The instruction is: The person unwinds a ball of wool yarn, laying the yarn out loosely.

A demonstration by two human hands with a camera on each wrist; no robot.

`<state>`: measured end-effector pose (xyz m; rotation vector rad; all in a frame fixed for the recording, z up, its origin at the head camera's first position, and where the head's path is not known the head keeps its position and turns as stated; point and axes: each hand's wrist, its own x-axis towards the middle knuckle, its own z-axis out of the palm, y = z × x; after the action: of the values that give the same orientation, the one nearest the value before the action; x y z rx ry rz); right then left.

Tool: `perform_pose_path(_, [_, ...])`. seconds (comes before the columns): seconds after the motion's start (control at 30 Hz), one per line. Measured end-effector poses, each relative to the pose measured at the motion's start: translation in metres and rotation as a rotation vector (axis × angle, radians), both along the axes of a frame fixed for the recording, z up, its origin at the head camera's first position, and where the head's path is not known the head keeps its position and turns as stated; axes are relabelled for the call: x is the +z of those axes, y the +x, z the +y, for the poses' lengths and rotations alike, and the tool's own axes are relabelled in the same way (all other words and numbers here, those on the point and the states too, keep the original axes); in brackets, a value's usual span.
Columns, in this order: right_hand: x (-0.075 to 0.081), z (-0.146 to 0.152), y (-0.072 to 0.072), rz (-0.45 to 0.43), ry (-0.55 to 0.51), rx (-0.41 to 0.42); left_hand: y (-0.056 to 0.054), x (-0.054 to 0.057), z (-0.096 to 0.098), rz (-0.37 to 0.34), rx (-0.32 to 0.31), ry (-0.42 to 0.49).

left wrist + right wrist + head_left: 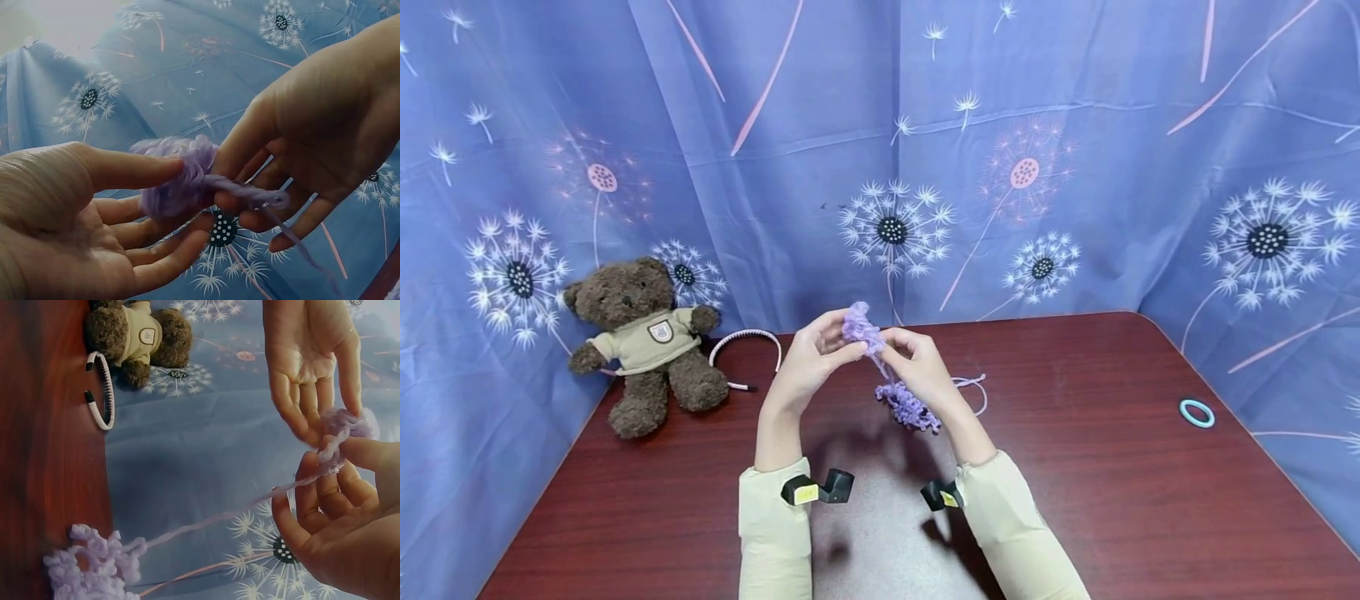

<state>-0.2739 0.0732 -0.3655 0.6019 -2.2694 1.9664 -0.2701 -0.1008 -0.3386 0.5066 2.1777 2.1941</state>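
Observation:
Between both hands, raised above the table, is a small bunched piece of purple knitted yarn (861, 325). My left hand (808, 358) pinches it from the left, thumb on top in the left wrist view. From the other side my right hand (919, 367) pinches its edge, where a loop of yarn (275, 197) sticks out. A single purple strand (206, 522) runs from there down to a looser heap of curly purple yarn (907, 406) on the table, partly behind the right wrist.
A brown teddy bear (643, 333) in a beige shirt sits at the back left, beside a white headband (745, 334). A turquoise ring (1197, 413) lies far right on the dark red table (1097, 467). Blue dandelion-print cloth (790, 225) hangs behind.

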Motion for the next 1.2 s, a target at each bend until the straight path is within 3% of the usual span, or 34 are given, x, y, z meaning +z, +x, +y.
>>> perform_pose_path(0.13, [0.0, 0.0, -0.001, 0.011, 0.017, -0.015, 0.0, 0.0, 0.0, -0.009, 0.029, 0.043])
perform_pose_path(0.33, [-0.002, 0.003, -0.004, 0.022, 0.03, -0.031, -0.001, 0.001, -0.004, -0.031, 0.131, 0.197])
perform_pose_path(0.57, [-0.001, 0.021, -0.012, 0.007, -0.019, -0.133, -0.003, 0.001, -0.018, -0.077, 0.223, 0.322])
perform_pose_path(0.73, [0.001, 0.039, -0.016, 0.014, -0.071, -0.189, -0.003, 0.001, -0.026, -0.087, 0.265, 0.352])
perform_pose_path(1.2, [0.0, 0.091, -0.025, -0.02, -0.296, -0.39, -0.001, 0.002, -0.034, -0.114, 0.287, 0.369])
